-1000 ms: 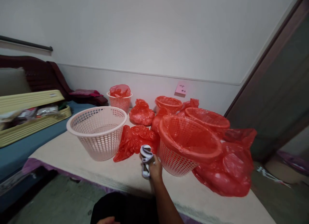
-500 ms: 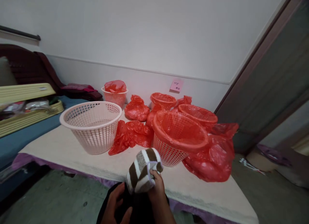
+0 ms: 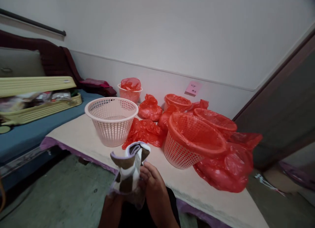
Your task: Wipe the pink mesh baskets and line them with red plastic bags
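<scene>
A brown, white and grey striped towel (image 3: 129, 170) with purple edging is held bunched over my lap, its folded top edges curling outward. My right hand (image 3: 154, 183) grips its right side with bent fingers. At the lower left of the cloth is my left hand (image 3: 113, 201), closed on it, its fingers largely hidden. Beyond the towel, on the table, stands a pale pink perforated basket (image 3: 110, 123). To the right is another basket (image 3: 180, 154), lined with a red plastic bag. A crumpled red plastic bag (image 3: 145, 131) lies between the two baskets.
Several red bags and lined baskets crowd the right and back of the table (image 3: 73, 136). A full red bag (image 3: 226, 170) sits at the right. Against the wall is a pink note (image 3: 193, 88). Left, a yellow case (image 3: 44, 106) rests on a blue bed (image 3: 31, 133).
The towel has moved left and lower and been turned, its purple edges now facing up. My left hand, apart from it before, has taken hold. The view has swung left.
</scene>
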`<state>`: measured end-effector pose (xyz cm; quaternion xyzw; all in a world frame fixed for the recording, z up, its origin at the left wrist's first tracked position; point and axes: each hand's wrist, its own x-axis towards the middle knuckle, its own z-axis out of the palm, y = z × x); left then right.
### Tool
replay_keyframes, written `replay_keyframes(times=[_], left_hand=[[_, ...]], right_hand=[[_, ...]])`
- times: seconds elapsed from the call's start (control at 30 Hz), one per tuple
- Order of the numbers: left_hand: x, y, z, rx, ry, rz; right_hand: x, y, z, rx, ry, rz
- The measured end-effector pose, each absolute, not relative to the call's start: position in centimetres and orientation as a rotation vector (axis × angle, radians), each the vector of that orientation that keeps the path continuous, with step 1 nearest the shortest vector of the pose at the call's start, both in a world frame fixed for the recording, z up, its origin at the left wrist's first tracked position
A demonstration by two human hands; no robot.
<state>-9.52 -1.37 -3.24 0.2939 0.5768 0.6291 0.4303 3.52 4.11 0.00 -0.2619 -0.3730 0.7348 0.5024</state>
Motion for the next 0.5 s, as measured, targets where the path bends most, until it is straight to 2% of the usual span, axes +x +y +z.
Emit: replay_keyframes(times=[0.23,0.5], left_hand=[[-10.6,-3.5,-2.1,0.819,1.684,1.538],[-10.7,-5.3,-0.4,0.394,1.31,1.631]], right_hand=[[4.7,3.3,-1.1,-0.862,-1.011,1.647],[3.0,0.1,-0.3,-0.483,-0.86,2.037]])
